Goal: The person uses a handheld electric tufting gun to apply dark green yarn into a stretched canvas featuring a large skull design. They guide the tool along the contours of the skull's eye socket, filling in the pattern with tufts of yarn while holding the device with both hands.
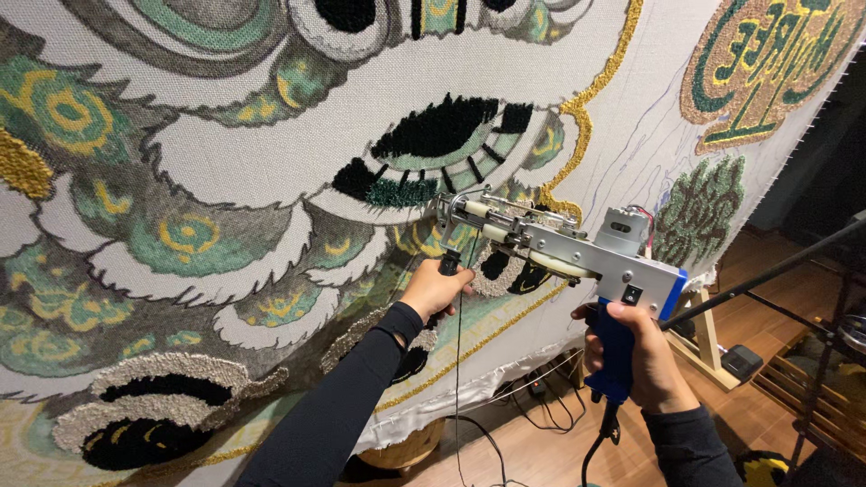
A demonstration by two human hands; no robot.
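Tufting gun [559, 248] held by both hands, nose pressed against the cloth [271, 162] just above the left hand. Right hand [645, 356] clenched around the blue rear grip, index finger laid near the black switch. Left hand [436, 289] closed around the black front handle under the nose. Thin yarn [457, 379] hanging straight down from the gun, just right of the left wrist, passing between the two forearms. Black power cord [595, 451] dropping from the bottom of the grip, below the right hand. Above the left hand, a black tufted patch [437, 126] with green below it; gold outline [586, 117] running up above the gun. Right of the right hand, a wooden frame leg [704, 334] and a dark metal rod [767, 275] crossing diagonally, close to the gun's rear. Below both hands, wooden floor [532, 451] with loose cables [532, 388] near the cloth's bottom edge.
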